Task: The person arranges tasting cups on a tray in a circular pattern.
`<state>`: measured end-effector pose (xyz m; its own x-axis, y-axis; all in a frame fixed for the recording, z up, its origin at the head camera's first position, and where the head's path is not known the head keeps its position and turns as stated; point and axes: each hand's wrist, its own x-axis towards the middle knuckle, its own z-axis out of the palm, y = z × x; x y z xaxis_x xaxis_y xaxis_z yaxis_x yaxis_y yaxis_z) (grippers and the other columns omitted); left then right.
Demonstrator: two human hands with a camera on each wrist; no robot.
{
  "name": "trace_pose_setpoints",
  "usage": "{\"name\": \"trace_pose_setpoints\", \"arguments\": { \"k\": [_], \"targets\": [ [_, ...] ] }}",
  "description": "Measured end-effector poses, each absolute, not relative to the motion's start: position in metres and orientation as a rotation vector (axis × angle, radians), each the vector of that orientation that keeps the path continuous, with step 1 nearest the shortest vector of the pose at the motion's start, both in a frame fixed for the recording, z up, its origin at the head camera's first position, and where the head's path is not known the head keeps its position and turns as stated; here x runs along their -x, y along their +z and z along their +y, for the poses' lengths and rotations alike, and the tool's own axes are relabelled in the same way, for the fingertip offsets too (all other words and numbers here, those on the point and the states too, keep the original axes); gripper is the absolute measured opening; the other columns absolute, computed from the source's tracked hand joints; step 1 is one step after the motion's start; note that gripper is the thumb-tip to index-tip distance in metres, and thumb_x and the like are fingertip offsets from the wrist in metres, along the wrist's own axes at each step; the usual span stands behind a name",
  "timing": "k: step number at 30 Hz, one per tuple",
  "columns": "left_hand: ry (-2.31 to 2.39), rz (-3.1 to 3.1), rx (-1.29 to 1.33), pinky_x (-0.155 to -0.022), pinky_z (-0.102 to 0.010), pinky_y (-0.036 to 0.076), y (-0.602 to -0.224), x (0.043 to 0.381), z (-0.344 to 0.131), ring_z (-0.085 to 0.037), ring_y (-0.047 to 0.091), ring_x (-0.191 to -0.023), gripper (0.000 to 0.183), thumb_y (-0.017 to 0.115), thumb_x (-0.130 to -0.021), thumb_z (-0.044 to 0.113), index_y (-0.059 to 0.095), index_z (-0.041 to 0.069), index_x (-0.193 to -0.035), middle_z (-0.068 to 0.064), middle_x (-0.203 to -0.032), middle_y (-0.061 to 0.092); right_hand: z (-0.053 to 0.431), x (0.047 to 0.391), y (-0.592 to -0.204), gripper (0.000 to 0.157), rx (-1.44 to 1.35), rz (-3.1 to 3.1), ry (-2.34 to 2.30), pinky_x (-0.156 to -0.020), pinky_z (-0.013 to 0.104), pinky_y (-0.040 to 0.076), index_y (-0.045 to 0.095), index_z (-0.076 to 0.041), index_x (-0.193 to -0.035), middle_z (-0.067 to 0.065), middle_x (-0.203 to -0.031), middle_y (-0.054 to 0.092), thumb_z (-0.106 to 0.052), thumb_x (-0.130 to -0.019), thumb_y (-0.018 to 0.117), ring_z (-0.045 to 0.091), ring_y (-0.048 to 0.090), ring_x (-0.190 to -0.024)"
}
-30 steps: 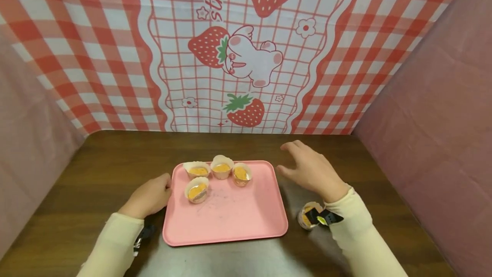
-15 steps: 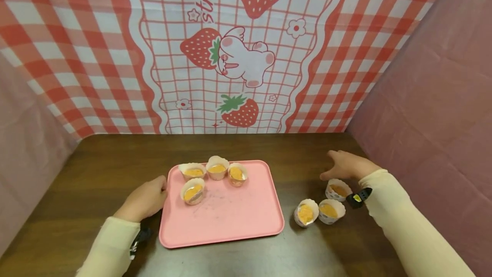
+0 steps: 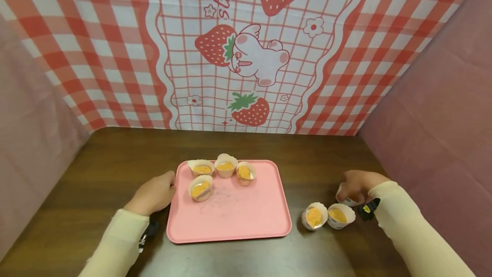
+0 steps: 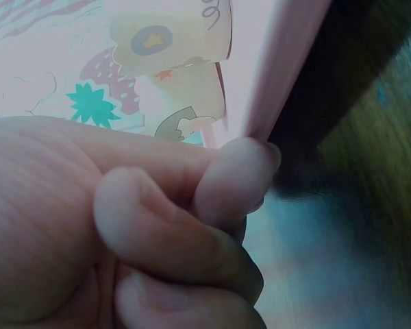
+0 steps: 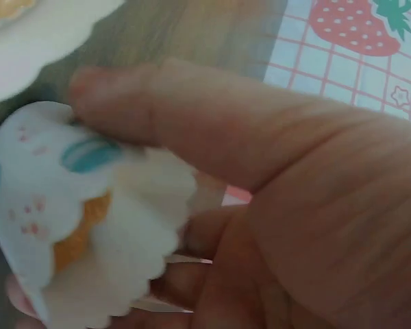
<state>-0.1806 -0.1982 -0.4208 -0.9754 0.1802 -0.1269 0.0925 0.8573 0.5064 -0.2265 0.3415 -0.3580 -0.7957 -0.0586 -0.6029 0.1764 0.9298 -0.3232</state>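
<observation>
The pink tray (image 3: pixel 230 217) lies on the table with several cupcakes in paper cups grouped toward its back left, one of them a front cupcake (image 3: pixel 200 188). At the tray's left edge, my left hand (image 3: pixel 154 193) has curled fingers and pinches the rim (image 4: pixel 270 82) between thumb and index finger. Right of the tray, my right hand (image 3: pixel 361 181) holds a cupcake (image 5: pixel 34 157) in a white cup with blue-green and pink prints. Thumb and fingers lie on opposite sides of that cup, and the hand covers much of it in the head view.
Two more cupcakes stand close together between the tray and my right hand: a left one (image 3: pixel 314 217) and a right one (image 3: pixel 341 216). Behind the wooden table (image 3: pixel 127 148) hangs a red checked strawberry cloth (image 3: pixel 250 76). Pink cloth (image 3: pixel 434 110) walls the right side.
My right hand has moved right, away from the tray's side, then down onto the rearmost right cupcake, and now grips it. My left hand stays at the tray's edge.
</observation>
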Motion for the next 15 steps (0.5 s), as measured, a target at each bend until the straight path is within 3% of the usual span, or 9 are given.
{"name": "trace_pose_setpoints", "arguments": {
  "k": [4, 8, 11, 15],
  "targets": [
    [0.776, 2.869, -0.225, -0.067, -0.042, 0.046, -0.421, 0.181, -0.196, -0.023, 0.056, -0.073, 0.01, 0.057, -0.098, 0.015, 0.061, 0.006, -0.1, -0.007, -0.087, 0.065, 0.347, 0.229, -0.365, 0.05, -0.083, 2.476, -0.463, -0.05, 0.027, 0.046, 0.051, 0.009, -0.116, 0.012, -0.086, 0.054, -0.017, -0.081, 0.075, 0.019, 0.049, -0.063],
    [0.788, 2.873, -0.219, -0.066, -0.042, 0.046, -0.421, 0.181, -0.197, -0.023, 0.056, -0.072, 0.008, 0.057, -0.098, 0.015, 0.06, 0.007, -0.099, -0.007, -0.086, 0.065, 0.348, 0.234, -0.368, 0.06, -0.052, 2.525, -0.458, -0.05, 0.027, 0.044, 0.044, 0.014, -0.124, 0.016, -0.087, 0.053, -0.019, -0.084, 0.076, 0.018, 0.048, -0.061],
    [0.795, 2.869, -0.208, -0.066, -0.041, 0.046, -0.421, 0.18, -0.197, -0.023, 0.056, -0.072, 0.008, 0.057, -0.098, 0.015, 0.06, 0.007, -0.099, -0.006, -0.086, 0.065, 0.348, 0.24, -0.371, 0.068, 0.057, 2.601, -0.369, -0.054, 0.034, 0.05, 0.043, 0.019, -0.126, 0.022, -0.095, 0.056, -0.022, -0.084, 0.077, 0.026, 0.056, -0.07],
    [0.799, 2.866, -0.196, -0.066, -0.041, 0.045, -0.421, 0.18, -0.198, -0.023, 0.055, -0.072, 0.007, 0.056, -0.098, 0.014, 0.06, 0.007, -0.099, -0.006, -0.085, 0.064, 0.346, 0.248, -0.372, 0.072, 0.193, 2.707, -0.257, -0.077, 0.051, 0.055, 0.043, 0.02, -0.129, 0.036, -0.112, 0.058, -0.025, -0.086, 0.077, 0.044, 0.064, -0.095]
  ]
}}
